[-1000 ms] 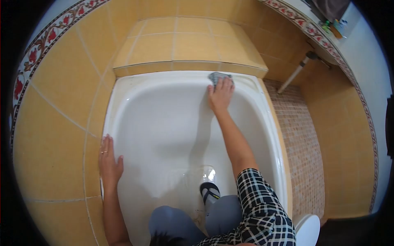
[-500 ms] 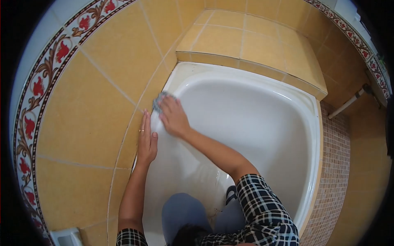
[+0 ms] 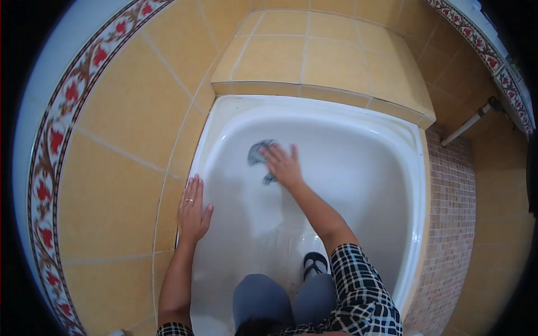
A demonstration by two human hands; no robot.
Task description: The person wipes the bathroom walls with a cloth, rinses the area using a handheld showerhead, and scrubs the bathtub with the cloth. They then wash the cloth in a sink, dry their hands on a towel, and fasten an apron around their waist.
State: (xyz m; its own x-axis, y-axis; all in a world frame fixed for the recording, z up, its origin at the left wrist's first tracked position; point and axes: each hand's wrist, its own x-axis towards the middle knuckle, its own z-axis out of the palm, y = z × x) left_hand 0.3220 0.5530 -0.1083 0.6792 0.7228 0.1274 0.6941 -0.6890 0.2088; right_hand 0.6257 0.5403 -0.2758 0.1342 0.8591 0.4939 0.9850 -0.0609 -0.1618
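My right hand [image 3: 284,166] is over the white bathtub [image 3: 358,168], its fingertips on a grey-green patterned cloth [image 3: 258,153]. Part of this cloth also shows below the palm, and motion blurs it. My left hand [image 3: 193,213], with a ring on one finger, lies flat with straight fingers along the tub's left rim, beside the tiled wall. Nothing is in it.
Yellow wall tiles [image 3: 117,196] border the tub on the left. A tiled ledge [image 3: 330,61] runs along its far end. At right are a mosaic floor [image 3: 448,207] and a pipe [image 3: 465,129]. My sandalled foot [image 3: 315,264] is inside the tub.
My right hand and the cloth have moved from the left rim rightward onto the tub's inner surface. My left hand stays against the left rim. The view has shifted slightly.
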